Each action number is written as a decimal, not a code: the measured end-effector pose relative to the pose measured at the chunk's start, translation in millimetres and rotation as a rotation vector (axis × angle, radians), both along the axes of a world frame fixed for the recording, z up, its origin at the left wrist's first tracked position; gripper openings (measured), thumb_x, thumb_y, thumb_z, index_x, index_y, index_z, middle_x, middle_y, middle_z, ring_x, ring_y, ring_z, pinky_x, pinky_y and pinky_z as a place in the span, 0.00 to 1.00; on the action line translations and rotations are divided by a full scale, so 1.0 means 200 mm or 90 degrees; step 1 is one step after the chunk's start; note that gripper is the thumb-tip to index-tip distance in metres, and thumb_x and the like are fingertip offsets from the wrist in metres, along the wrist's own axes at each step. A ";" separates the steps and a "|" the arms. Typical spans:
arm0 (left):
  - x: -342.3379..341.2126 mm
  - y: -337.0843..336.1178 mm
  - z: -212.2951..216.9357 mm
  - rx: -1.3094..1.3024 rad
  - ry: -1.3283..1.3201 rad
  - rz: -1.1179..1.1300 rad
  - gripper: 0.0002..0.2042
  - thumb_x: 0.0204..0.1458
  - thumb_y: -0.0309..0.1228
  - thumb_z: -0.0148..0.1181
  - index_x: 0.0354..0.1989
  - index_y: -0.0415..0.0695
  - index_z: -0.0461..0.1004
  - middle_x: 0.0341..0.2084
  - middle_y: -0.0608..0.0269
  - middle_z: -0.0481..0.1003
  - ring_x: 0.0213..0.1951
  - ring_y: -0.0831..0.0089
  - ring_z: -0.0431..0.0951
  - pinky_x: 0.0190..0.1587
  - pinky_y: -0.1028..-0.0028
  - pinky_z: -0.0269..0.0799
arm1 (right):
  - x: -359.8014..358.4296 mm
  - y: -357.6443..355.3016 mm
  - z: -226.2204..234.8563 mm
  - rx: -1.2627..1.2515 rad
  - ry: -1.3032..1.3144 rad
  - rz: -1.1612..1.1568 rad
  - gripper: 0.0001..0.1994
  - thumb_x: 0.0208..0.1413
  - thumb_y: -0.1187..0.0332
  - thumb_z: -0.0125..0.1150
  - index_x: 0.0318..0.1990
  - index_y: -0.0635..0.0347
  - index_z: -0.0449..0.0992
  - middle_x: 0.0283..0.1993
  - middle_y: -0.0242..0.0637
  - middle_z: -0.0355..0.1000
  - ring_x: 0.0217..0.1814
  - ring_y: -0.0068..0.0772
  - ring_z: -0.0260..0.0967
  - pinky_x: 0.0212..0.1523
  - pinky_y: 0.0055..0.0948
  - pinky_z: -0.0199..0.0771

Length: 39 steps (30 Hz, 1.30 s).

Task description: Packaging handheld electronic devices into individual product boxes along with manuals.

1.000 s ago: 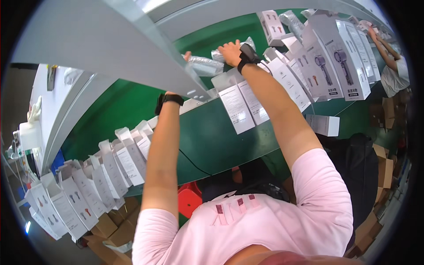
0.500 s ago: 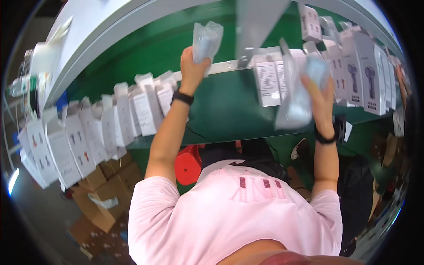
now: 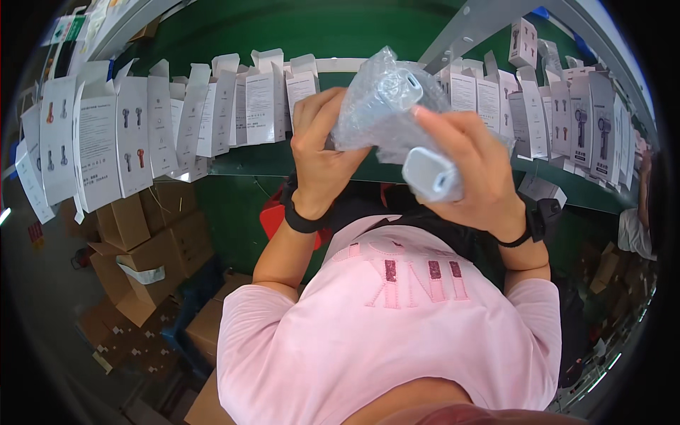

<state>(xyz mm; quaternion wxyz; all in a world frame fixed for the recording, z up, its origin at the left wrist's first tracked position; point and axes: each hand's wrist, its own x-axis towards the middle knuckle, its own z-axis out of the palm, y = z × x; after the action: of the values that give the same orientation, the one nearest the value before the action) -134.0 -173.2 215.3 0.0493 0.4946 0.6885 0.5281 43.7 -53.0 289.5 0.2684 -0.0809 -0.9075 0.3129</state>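
Note:
My left hand point(image 3: 322, 145) is closed round a clear bubble bag point(image 3: 358, 106) with a pale blue device inside. The device's rounded end point(image 3: 404, 86), with a small slot, points up toward my right hand. My right hand point(image 3: 471, 166) grips a second pale blue device point(image 3: 427, 172) against its palm, the squared end jutting out at the left. Its fingertips reach the bubble bag in my left hand. Clear plastic spreads between the hands; whether it is one bag or two, I cannot tell. Both hands are raised over the near edge of the green bench.
Upright white cartons with open flaps point(image 3: 170, 127) line the bench's left side. More printed cartons point(image 3: 581, 124) stand along the right, a small box point(image 3: 523, 42) on top. A grey metal post point(image 3: 460, 32) rises behind. Brown cardboard boxes point(image 3: 152, 244) and a red stool point(image 3: 273, 216) are below.
My hands have come together from wide apart, the left moving right and nearer, the right moving left. Both still hold their devices. The view has shifted too.

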 end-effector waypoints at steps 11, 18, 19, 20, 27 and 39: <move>0.01 -0.07 0.09 -0.074 0.013 0.047 0.22 0.34 0.31 0.72 0.43 0.43 0.78 0.40 0.60 0.76 0.43 0.58 0.70 0.45 0.64 0.68 | -0.16 -0.08 0.01 0.090 0.003 -0.003 0.34 0.29 0.74 0.71 0.54 0.53 0.77 0.36 0.37 0.63 0.31 0.34 0.66 0.26 0.27 0.68; 0.01 -0.05 0.05 -0.066 0.004 0.038 0.22 0.35 0.32 0.70 0.43 0.42 0.78 0.40 0.58 0.76 0.43 0.56 0.70 0.45 0.63 0.67 | -0.15 -0.07 -0.02 0.065 -0.018 -0.021 0.35 0.29 0.77 0.71 0.55 0.57 0.75 0.38 0.40 0.64 0.34 0.38 0.68 0.31 0.29 0.71; 0.01 -0.04 0.02 -0.104 -0.060 0.028 0.21 0.37 0.31 0.69 0.43 0.41 0.77 0.38 0.56 0.76 0.42 0.55 0.70 0.45 0.63 0.67 | -0.15 -0.06 -0.04 0.020 0.010 -0.049 0.35 0.30 0.78 0.70 0.56 0.58 0.74 0.41 0.43 0.66 0.38 0.41 0.69 0.37 0.30 0.72; 0.01 -0.02 -0.02 -0.143 -0.125 0.017 0.19 0.38 0.31 0.68 0.42 0.41 0.77 0.37 0.54 0.76 0.41 0.54 0.70 0.45 0.62 0.67 | -0.16 -0.04 -0.05 -0.025 0.038 -0.077 0.36 0.31 0.78 0.70 0.57 0.60 0.72 0.44 0.46 0.67 0.42 0.45 0.70 0.42 0.32 0.72; 0.05 0.10 -0.31 -0.168 -1.051 -0.189 0.22 0.48 0.25 0.62 0.53 0.36 0.68 0.39 0.58 0.77 0.40 0.66 0.78 0.46 0.68 0.73 | -0.04 0.11 -0.18 -0.436 0.091 -0.148 0.26 0.49 0.73 0.68 0.57 0.61 0.68 0.52 0.37 0.70 0.54 0.25 0.67 0.55 0.25 0.66; 0.12 -0.04 -0.27 -0.123 -1.226 -0.621 0.49 0.32 0.36 0.73 0.67 0.35 0.55 0.63 0.52 0.62 0.63 0.62 0.64 0.66 0.65 0.55 | 0.01 0.15 -0.17 -0.910 0.322 0.218 0.36 0.43 0.63 0.70 0.60 0.52 0.57 0.38 0.40 0.63 0.41 0.41 0.68 0.46 0.41 0.76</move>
<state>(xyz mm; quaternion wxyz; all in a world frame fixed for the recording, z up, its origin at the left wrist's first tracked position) -109.3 -180.5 162.2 0.8127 0.0870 0.1286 0.5617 45.5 -23.8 255.3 0.2978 -0.0193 -0.3961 0.8684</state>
